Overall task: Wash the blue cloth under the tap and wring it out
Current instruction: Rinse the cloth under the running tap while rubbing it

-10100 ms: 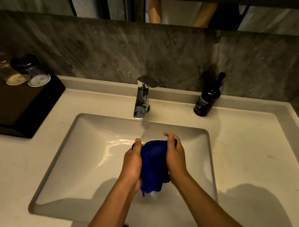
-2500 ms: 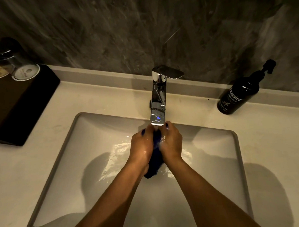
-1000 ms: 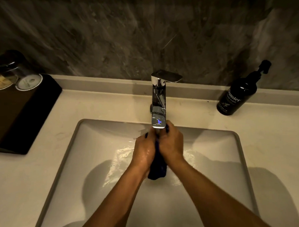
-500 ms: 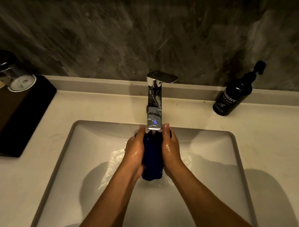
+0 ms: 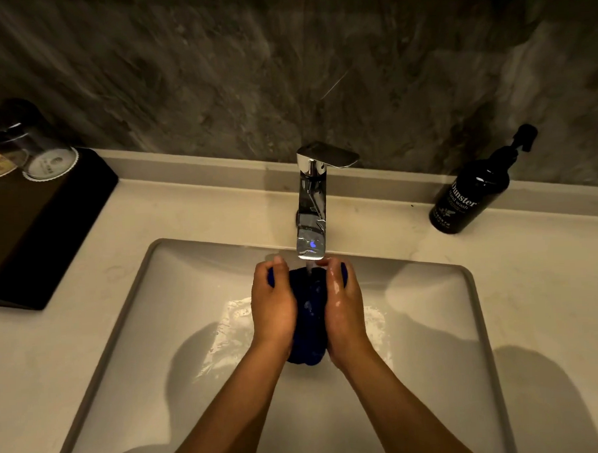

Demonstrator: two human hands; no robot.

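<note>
blue cloth [image 5: 308,315] sits bunched between both hands over the sink [image 5: 432,323], right under the tap [image 5: 310,205], and a thin stream of water falls onto its top. it looks dark and soaked, so the wetting part seems well under way; the wringing appears not yet done, since the cloth is squeezed from the sides rather than twisted.

left hand [image 5: 273,308] presses the cloth from nine o'clock, right hand [image 5: 344,308] from three o'clock, palms facing each other, fingers pointing toward twelve o'clock at the spout. both hands are closed on the cloth, gripping it between them, and the skin of the right hand shines wet. both forearms come in from six o'clock, angled together.

a dark soap bottle [image 5: 471,195] stands on the counter at two o'clock, well apart from the hands.
</note>
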